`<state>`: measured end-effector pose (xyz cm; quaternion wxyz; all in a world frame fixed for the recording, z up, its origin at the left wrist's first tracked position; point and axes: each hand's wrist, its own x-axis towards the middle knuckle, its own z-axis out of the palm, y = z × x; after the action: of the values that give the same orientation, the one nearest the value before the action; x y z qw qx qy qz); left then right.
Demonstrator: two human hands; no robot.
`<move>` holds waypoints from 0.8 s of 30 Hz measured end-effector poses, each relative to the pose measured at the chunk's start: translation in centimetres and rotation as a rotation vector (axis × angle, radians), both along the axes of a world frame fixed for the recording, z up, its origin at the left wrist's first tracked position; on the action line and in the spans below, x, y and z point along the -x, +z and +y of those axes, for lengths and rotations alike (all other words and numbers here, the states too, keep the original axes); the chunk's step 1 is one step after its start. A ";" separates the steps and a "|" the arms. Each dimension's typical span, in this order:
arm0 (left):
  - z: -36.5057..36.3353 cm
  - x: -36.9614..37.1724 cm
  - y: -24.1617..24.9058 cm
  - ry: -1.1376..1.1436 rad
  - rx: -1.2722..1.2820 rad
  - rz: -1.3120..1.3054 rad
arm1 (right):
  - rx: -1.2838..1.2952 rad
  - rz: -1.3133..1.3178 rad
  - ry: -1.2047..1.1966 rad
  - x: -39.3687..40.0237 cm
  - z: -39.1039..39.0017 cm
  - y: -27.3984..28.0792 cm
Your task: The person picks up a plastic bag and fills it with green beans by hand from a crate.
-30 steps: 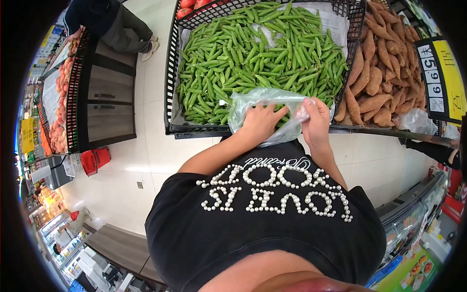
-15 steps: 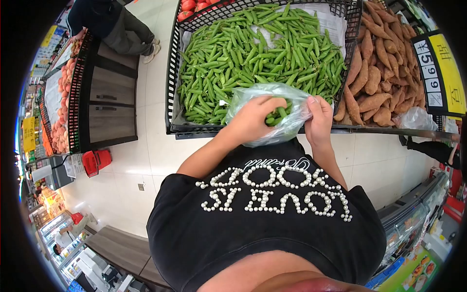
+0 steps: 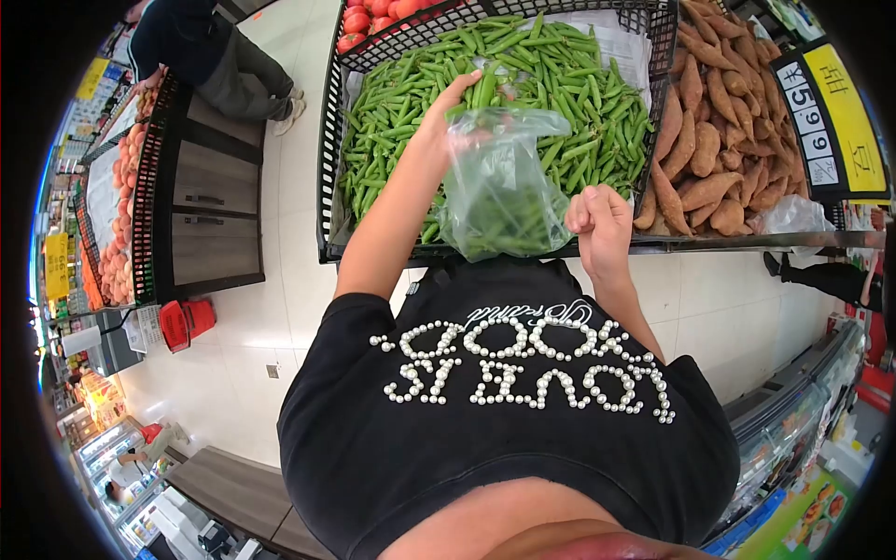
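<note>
My left hand (image 3: 446, 123) reaches across the pile of green pea pods (image 3: 401, 140), its fingers curled around a few pods. Part of that hand is behind the clear plastic bag (image 3: 504, 187), which hangs at the near edge of the crate with pea pods showing through its lower part. My right hand (image 3: 605, 224) is closed in a fist at the bag's right side and pinches its edge. The black crate (image 3: 329, 177) holding the pods is lined with paper.
Sweet potatoes (image 3: 705, 140) lie to the right beside a yellow price sign (image 3: 845, 121). Tomatoes (image 3: 359, 21) are beyond the pods. Another person (image 3: 224, 65) stands at the far left by a produce stand (image 3: 210, 187). A red basket (image 3: 187, 322) sits on the floor.
My left hand has come out of the bag and moved forward onto the pod pile, taking hold of pods. My right hand has lowered slightly, and the bag now hangs lower.
</note>
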<state>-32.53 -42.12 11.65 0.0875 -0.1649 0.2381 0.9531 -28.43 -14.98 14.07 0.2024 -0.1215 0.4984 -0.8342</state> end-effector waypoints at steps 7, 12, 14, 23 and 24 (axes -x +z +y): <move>0.2 3.3 0.0 0.153 -0.202 0.008 | -0.051 0.054 -0.008 -0.5 0.3 0.1; 0.4 1.8 0.0 0.063 -0.053 -0.080 | -0.067 0.030 -0.005 -0.7 0.3 -0.2; 2.4 -1.0 1.9 0.123 0.330 0.000 | -0.071 0.034 -0.001 -0.7 0.3 -0.2; 6.7 -8.9 3.3 -0.354 0.993 0.512 | -0.235 -0.119 0.186 0.3 -0.3 -0.1; 6.9 -9.5 3.8 -0.435 1.101 0.672 | -0.275 -0.107 0.154 0.4 -0.5 -0.2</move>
<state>-23.02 -35.22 15.46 0.1016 0.1714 0.7306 0.6531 -28.80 -15.52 13.84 0.3066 -0.0859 0.5856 -0.7454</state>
